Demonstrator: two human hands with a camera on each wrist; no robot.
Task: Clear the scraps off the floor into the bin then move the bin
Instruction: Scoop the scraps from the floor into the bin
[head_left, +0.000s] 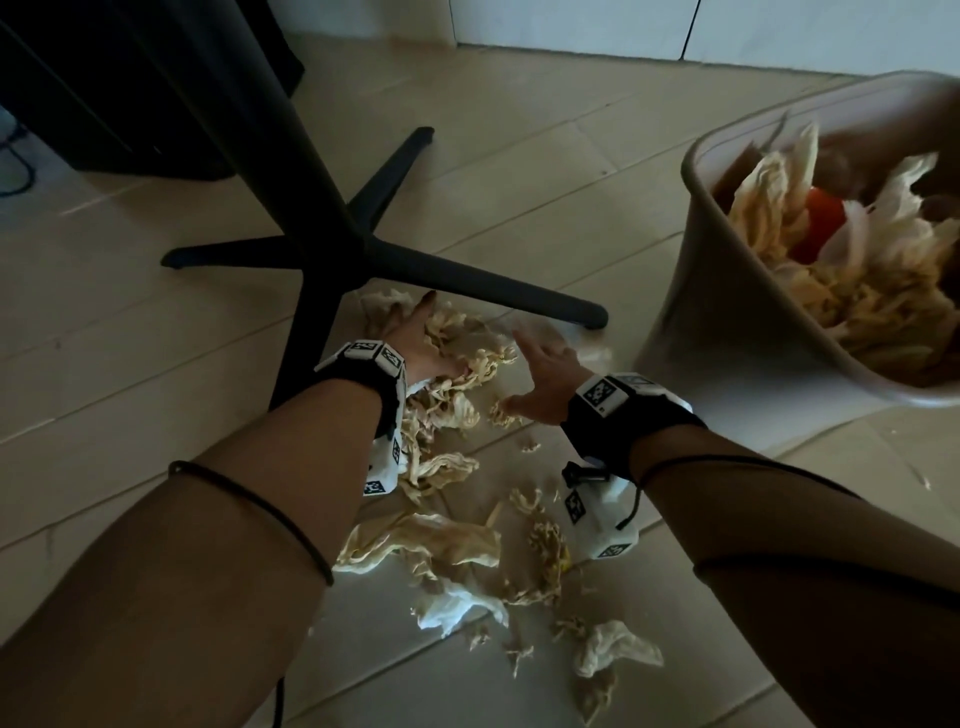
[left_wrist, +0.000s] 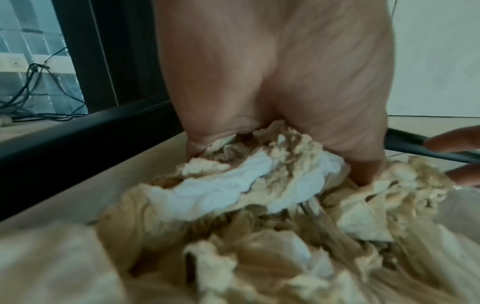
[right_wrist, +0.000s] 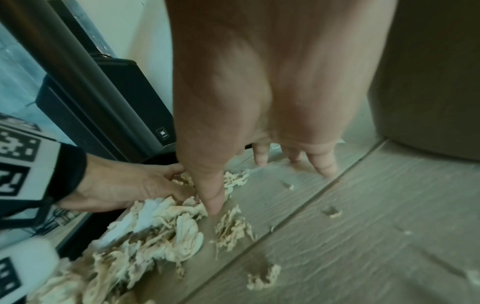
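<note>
The left hand (head_left: 421, 338) lies on the scraps (head_left: 457, 395) by the table base (head_left: 363, 249), fingers curled into the heap. The right hand (head_left: 545, 376) is spread open, fingertips (right_wrist: 214, 203) touching the floor (head_left: 156, 338) beside them. The bin (head_left: 737, 312) stands right, already holding scraps.

text: "JBL" | on: small badge (right_wrist: 162, 133), low on the front of the black speaker (right_wrist: 109, 107) | view: right wrist | other: wrist bands (head_left: 605, 393) carry black-and-white coded squares, no letters or numbers legible
</note>
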